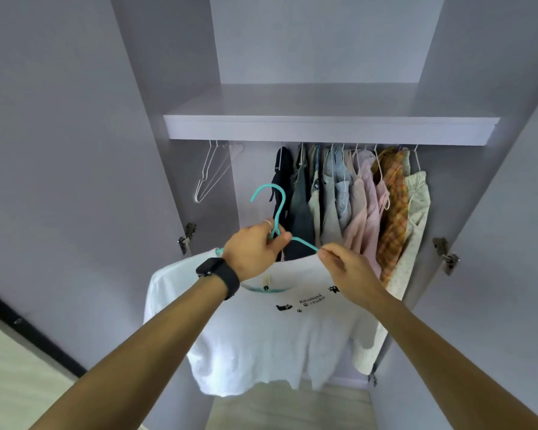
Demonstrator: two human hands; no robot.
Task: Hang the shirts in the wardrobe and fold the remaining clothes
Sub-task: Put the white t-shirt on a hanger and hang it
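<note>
Teal hanger (276, 206): a thin rod with an open hook that curves up and left above the left hand (255, 250). The left fingers (261, 231) are curled round the neck just below the hook and clamp it. This hand hides most of the hanger's left arm, and only the tip shows beside the wrist. The right arm of the hanger slopes from the left fingers down to the right hand (347, 270). That hand's thumb and forefinger are pressed together, pinching the neckline edge of the white T-shirt (261, 342) against the rod.

The T-shirt hangs below both hands, soft and creased, in front of the open wardrobe (466, 88), not yet on the rail. Its small black chest print is too blurred to read, and both forearms cover parts of the cloth.

Beyond the fingers, a packed row of hung clothes (354, 197) overlaps, and single garments are hard to separate. Empty white wire hangers (208, 175) hang up and left of the left fingers. The shelf (323, 128) hides the rail. A black watch (219, 274) sits on the left wrist.
</note>
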